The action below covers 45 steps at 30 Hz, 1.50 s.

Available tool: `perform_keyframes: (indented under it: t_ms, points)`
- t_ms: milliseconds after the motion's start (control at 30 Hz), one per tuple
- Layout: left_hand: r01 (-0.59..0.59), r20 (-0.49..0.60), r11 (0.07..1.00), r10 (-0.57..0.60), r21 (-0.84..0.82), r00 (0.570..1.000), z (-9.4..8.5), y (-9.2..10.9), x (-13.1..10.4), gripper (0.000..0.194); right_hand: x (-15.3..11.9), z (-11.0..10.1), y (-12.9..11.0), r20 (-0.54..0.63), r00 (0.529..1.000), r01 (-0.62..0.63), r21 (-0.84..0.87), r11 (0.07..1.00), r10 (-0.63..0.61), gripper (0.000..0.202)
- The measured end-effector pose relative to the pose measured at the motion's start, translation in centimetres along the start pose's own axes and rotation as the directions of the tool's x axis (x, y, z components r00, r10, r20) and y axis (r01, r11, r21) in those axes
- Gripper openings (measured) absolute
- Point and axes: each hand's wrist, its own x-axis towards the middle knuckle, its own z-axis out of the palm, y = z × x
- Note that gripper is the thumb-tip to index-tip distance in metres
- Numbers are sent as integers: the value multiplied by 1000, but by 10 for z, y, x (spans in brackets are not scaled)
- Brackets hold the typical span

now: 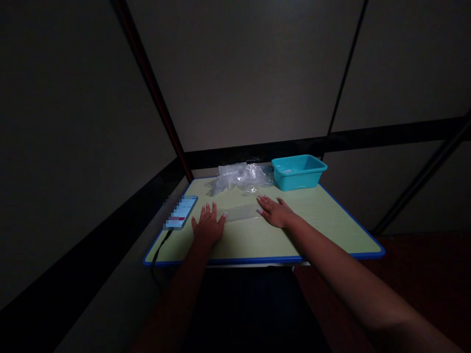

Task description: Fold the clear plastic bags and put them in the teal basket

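A clear plastic bag (241,213) lies flat across the middle of the table, stretched sideways between my hands. My left hand (208,226) rests at its left end, palm down with the fingers spread. At the right end, my right hand (275,212) lies flat on the bag's edge, fingers extended and thumb apart. Parts of the bag's two ends are hidden under my hands. Behind it sits a crumpled heap of clear plastic bags (239,177).
A turquoise plastic basin (300,181) stands at the back right, next to the heap. On the left edge lies a phone (182,213) with a lit screen and a dark cable (158,252). The pale green table (331,230) has a blue rim, with walls behind and left.
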Motion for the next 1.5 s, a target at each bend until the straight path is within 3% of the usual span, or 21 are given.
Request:
perform_keyframes:
  t_ms: [133,200,267,333,400,600,733,867,967,1133,1267,1367,1500]
  points:
    - [-161,-226,986,169,53,959,-5,8,-5,62,0,-1,0,23,1000,-11,4,1000,11,61]
    - [-344,-174,938,345,37,922,-5,11,-5,61,0,-1,0,27,999,-19,11,1000,18,61]
    - [-515,-53,857,513,-21,856,-5,12,-4,56,0,-1,0,19,1000,-20,19,1000,20,62]
    - [-593,50,801,598,-88,800,-5,12,-2,50,0,-1,-1,12,1000,-17,24,1000,17,63]
    - [-596,100,792,609,-131,787,-5,11,-1,45,0,-2,-1,16,1000,-13,25,1000,13,63]
    - [-591,70,795,603,-136,795,-4,2,-7,41,-4,-9,-5,30,1000,-10,43,999,9,62]
    - [-530,-24,847,530,-47,848,1,-8,-18,48,-8,-13,-10,6,1000,-30,94,995,29,61]
    - [-424,-99,906,422,1,901,3,-9,-23,56,-8,-10,-20,-80,995,69,105,992,-61,59]
    - [-448,-35,894,447,-9,894,1,-7,-22,52,-5,-6,-25,-97,986,146,90,985,-137,57]
    - [-493,108,865,501,-98,859,-4,-5,-22,43,-6,-7,-26,-149,978,158,49,986,-149,56]
    - [-467,102,878,477,-108,873,-6,-4,-23,47,-15,-10,-41,-116,970,218,15,976,-215,56]
    - [-453,39,888,457,-76,889,-5,-3,-23,54,-22,-7,-62,-75,956,287,26,957,-285,58]
    - [-434,29,898,437,-65,899,-3,-3,-24,50,-25,1,-82,-59,950,310,64,949,-306,57]
